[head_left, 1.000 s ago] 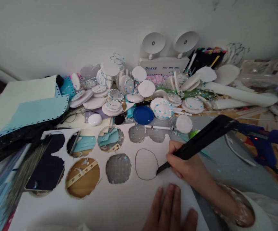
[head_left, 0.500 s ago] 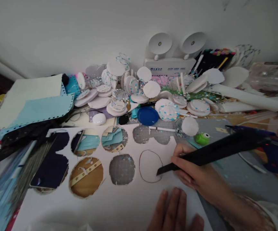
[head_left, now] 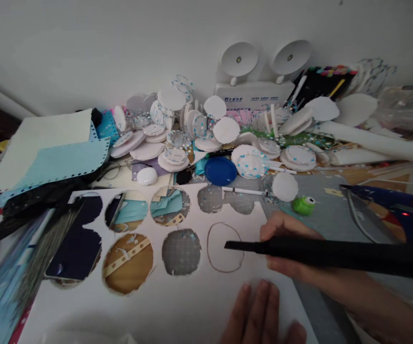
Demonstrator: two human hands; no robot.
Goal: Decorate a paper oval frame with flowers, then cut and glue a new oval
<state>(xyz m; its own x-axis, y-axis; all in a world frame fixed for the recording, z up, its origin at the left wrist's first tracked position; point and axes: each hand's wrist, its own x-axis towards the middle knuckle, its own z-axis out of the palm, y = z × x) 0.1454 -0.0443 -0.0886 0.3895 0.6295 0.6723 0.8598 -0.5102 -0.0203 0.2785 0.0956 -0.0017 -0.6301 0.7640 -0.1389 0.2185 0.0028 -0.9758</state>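
A white foam-like sheet (head_left: pixel 127 306) lies in front of me, with several round holes cut along its far part. On it is a drawn brown circle (head_left: pixel 225 247), not cut out. My right hand (head_left: pixel 299 253) is closed around a black utility knife (head_left: pixel 321 254). The knife's slanted black tip points left and appears over the inside of the circle; I cannot tell whether it touches. My left hand (head_left: pixel 258 313) lies flat near the bottom, fingers stretched on the sheet just below the circle, holding nothing.
White discs (head_left: pixel 177 160) with blue dots are piled at the back, beside a blue round lid (head_left: pixel 220 171). A green toy (head_left: pixel 303 205) and a blue glue gun (head_left: pixel 399 205) stand at right. A dark phone (head_left: pixel 75 243) shows through holes at left, near thin stems (head_left: pixel 45 253).
The knife's tip has moved left and up, from the circle's right edge to over its inside. Its handle has swung down to nearly level. My left hand has hardly moved.
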